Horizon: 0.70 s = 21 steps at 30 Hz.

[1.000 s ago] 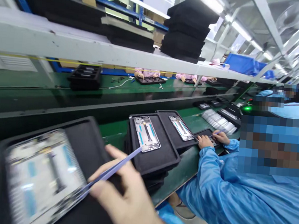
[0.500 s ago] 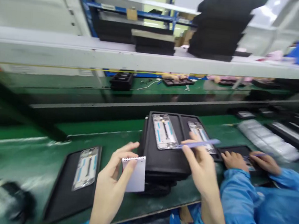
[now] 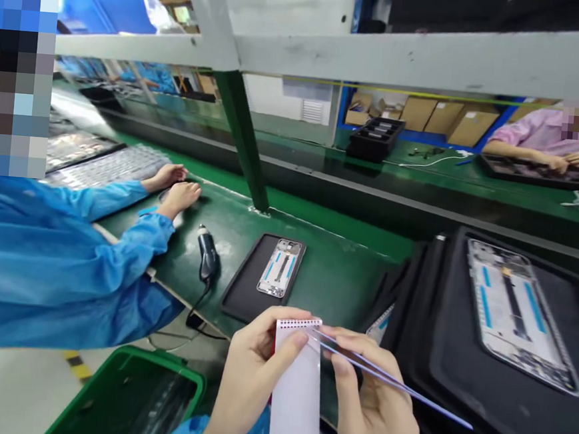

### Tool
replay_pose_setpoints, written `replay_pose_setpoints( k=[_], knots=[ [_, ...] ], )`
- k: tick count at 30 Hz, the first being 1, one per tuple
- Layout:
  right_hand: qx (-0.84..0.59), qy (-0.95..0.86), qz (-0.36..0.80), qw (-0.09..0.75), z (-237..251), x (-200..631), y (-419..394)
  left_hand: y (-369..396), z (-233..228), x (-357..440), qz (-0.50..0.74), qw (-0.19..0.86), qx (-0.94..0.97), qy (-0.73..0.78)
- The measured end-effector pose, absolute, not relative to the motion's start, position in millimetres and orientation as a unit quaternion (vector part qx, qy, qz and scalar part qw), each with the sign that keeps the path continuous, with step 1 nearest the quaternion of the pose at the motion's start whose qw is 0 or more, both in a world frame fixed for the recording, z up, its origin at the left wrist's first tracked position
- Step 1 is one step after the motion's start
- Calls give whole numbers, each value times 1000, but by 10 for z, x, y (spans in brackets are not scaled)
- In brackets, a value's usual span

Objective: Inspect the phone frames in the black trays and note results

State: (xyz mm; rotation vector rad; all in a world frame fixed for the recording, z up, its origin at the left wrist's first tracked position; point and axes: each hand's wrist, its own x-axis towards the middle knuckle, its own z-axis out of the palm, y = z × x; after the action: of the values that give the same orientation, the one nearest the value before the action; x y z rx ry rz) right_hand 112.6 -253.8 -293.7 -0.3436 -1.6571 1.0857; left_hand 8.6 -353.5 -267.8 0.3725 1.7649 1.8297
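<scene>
Two hands — left (image 3: pixel 252 374) pinches sticker strip (image 3: pixel 298 378) | right (image 3: pixel 374 411) tweezers (image 3: pixel 387 378) touching it

My view clips the black moulded tray stack (image 3: pixel 530 396) at right; white strip sheet (image 3: pixel 298 391) hides left hand (image 3: pixel 246 381) thumb base; green bin (image 3: pixel 129 398) cut off below.

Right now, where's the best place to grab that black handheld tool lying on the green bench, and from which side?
Grip the black handheld tool around the middle of its body, coming down from above. It lies flat on the green bench with open space on both flanks, so fingers can close across its width. Its cord trails off the near end over the bench edge, so avoid that end.
</scene>
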Motion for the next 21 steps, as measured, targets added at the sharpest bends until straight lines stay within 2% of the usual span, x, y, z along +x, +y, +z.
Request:
replay_pose_setpoints(
  k=[6, 21],
  knots=[
    [-97, -767, 426, 470, -2947, 1084, -2442, -3642, -2829, -67, 650, 239, 137, 708],
    [-71, -803, 416, 420, -2905, 908, -2393, -3638, -2968, -319, 677, 216, 187, 679]
  ],
)
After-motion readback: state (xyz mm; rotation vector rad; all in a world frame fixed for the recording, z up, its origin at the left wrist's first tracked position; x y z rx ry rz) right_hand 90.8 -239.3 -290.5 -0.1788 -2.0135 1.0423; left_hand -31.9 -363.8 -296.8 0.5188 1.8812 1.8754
